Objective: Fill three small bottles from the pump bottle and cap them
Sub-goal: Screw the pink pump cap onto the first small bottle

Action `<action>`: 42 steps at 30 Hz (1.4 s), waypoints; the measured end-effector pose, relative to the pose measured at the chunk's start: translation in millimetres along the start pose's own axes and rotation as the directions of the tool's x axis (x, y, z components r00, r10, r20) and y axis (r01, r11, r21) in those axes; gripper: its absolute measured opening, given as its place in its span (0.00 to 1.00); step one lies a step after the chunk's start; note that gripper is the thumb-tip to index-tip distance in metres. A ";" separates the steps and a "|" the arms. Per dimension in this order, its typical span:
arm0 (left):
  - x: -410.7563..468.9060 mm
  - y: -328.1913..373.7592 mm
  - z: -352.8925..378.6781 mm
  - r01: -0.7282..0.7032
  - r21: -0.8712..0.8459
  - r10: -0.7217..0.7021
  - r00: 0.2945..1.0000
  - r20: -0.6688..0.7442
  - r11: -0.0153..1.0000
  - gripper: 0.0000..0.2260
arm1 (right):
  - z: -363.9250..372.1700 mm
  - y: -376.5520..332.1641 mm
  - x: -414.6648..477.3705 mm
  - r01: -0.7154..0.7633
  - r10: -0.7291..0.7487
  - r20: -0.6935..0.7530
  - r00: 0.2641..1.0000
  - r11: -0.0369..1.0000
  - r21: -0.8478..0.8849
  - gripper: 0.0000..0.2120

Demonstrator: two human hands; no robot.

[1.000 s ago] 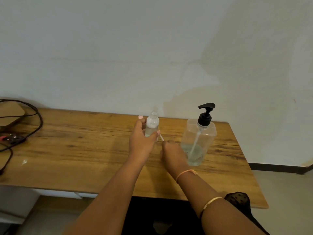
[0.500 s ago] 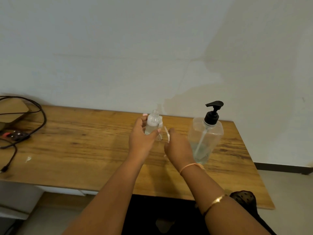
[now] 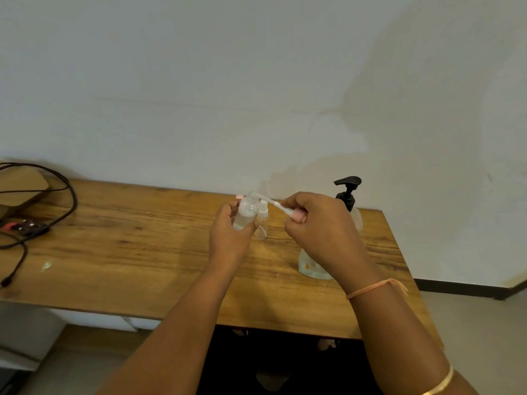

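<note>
Above the middle of the wooden counter (image 3: 128,252), we held a small clear bottle (image 3: 245,213) upright in our left hand (image 3: 229,238), the fingers wrapped around its body and its open neck showing above them. Our right hand (image 3: 319,232) was raised just beside it, thumb and fingertips pinched on the head of a white spray cap (image 3: 288,210), whose thin dip tube pointed left toward the bottle's mouth. The tube's tip was at the neck; whether it had gone inside we could not tell.

A second small bottle (image 3: 262,223), already wearing a white spray top, stood on the counter just behind our left hand, between the two hands. We could not make out a third small bottle.

The pump bottle (image 3: 346,195) stood on the counter behind our right hand, its black pump head visible above the knuckles and its clear base showing below the wrist. A thin cord bracelet (image 3: 370,287) circled the right wrist, and a gold bangle (image 3: 439,386) sat further up the forearm.

At the counter's far left end lay black cables (image 3: 65,201) looping around a brown box (image 3: 20,186).
</note>
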State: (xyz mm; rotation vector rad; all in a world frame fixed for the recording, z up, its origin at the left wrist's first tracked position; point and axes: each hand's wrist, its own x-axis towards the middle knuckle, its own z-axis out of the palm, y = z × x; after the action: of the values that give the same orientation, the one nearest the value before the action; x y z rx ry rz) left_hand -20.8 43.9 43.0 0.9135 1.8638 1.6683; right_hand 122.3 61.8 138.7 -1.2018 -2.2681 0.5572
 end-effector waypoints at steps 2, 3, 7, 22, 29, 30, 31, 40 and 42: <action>-0.6 0.7 0.4 -0.014 0.000 0.014 1.000 0.004 1.000 0.18 | -5.1 -2.1 -0.7 0.010 -0.010 0.014 1.000 0.999 -0.042 0.14; -0.7 0.9 0.6 -0.023 0.003 0.023 1.000 0.007 1.000 0.18 | -7.3 -2.9 -0.9 0.010 -0.009 0.017 1.000 0.998 -0.058 0.14; -2.6 -0.7 0.9 -0.090 0.066 0.087 0.995 0.046 0.994 0.19 | -14.9 -1.8 2.7 0.022 -0.007 0.073 0.997 0.979 -0.200 0.14; -25.1 7.3 19.1 -0.187 0.047 0.160 0.926 0.342 0.981 0.22 | -20.4 16.2 10.3 0.024 0.001 0.141 0.990 0.985 -0.171 0.13; -26.7 8.0 23.0 -0.123 -0.014 0.120 0.921 0.371 0.992 0.20 | -10.3 18.6 9.5 0.012 -0.005 0.112 0.994 0.998 -0.065 0.17; -27.1 7.9 23.4 -0.110 -0.017 0.109 0.923 0.369 0.994 0.20 | -9.5 19.9 9.2 -0.001 0.005 0.091 0.996 0.999 -0.050 0.19; -27.5 7.8 23.6 -0.098 -0.020 0.098 0.925 0.366 0.995 0.20 | -9.0 20.6 8.8 -0.011 0.014 0.068 0.998 0.999 -0.040 0.21; -29.9 13.0 23.8 -0.034 -0.017 0.038 0.925 0.379 0.999 0.16 | 3.3 21.5 6.5 0.008 -0.017 0.063 0.998 0.990 0.138 0.37; -29.7 13.5 23.6 -0.002 -0.045 0.019 0.923 0.383 0.999 0.17 | 3.3 23.7 7.2 0.029 -0.050 0.084 0.995 0.970 0.240 0.36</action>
State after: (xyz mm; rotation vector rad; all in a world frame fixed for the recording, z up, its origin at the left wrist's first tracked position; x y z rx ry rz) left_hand 18.4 38.1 50.4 1.1399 1.5534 1.4053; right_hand 131.9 79.9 124.4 -1.0289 -2.2170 0.8568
